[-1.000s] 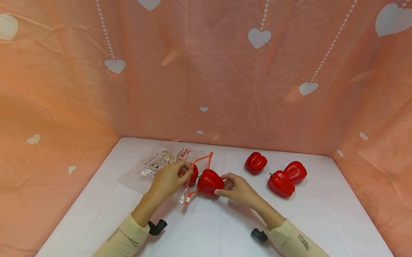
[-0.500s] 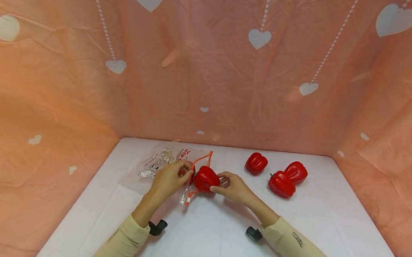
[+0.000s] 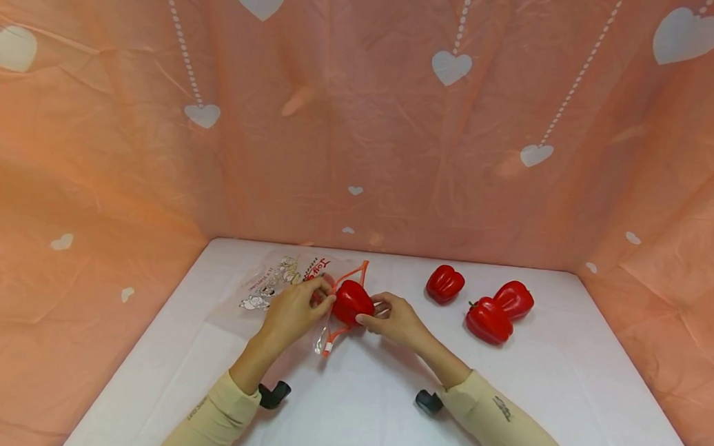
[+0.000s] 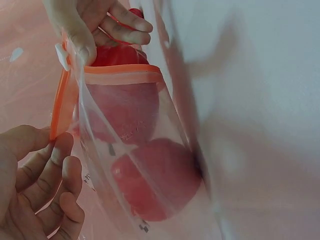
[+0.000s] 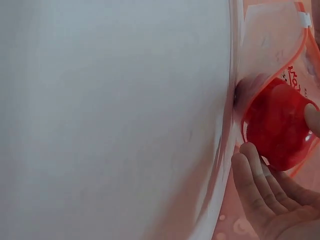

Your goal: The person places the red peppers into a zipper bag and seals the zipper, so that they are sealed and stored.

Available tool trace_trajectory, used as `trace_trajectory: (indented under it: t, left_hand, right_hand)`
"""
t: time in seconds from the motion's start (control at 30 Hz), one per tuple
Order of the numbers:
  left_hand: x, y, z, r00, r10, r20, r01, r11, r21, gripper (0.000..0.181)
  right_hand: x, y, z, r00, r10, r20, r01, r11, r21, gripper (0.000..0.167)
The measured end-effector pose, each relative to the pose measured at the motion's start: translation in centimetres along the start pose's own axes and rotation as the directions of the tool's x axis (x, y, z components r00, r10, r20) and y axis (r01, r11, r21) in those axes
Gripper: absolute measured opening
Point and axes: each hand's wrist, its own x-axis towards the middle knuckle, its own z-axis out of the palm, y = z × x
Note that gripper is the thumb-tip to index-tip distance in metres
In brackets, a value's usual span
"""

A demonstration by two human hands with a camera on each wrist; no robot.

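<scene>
Between the left hand [image 3: 292, 308] and right hand [image 3: 397, 322], at the mouth of the clear bag [image 3: 244, 310], sits a red pepper [image 3: 352, 302], partly inside. The left hand pinches the bag's orange rim [image 4: 59, 110]; the right grips the pepper with thumb and fingers. Deeper in the bag lies a second pepper [image 4: 159, 180]. Well right of the bag, a close pair of peppers [image 3: 490, 321] rests on the table [image 3: 362, 417], a single pepper [image 3: 444, 284] slightly farther back. Beyond the bag hangs a heart-patterned orange sheet [image 3: 370, 127].
</scene>
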Motion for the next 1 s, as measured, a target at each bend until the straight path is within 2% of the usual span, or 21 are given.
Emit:
trace_trajectory:
  t: [0.43, 0.67, 1.0]
  left_hand:
    - [-0.1, 0.3, -0.1, 1.0, 0.004, 0.016, -0.004, 1.0, -0.007, 0.011]
    - [0.0, 0.3, -0.1, 1.0, -0.013, 0.029, 0.013, 1.0, -0.009, 0.012]
    - [0.0, 0.1, 0.0, 1.0, -0.017, 0.026, 0.017, 1.0, 0.001, 0.011]
  right_hand:
    - [1.5, -0.6, 1.4, 0.998, 0.014, -0.058, -0.009, 0.997, 0.083, 0.056]
    - [2.1, -0.6, 2.0, 0.994, -0.036, -0.106, 0.043, 0.997, 0.067, 0.047]
    - [2.2, -0.3, 2.7, 0.991, -0.048, -0.125, 0.059, 0.995, 0.086, 0.052]
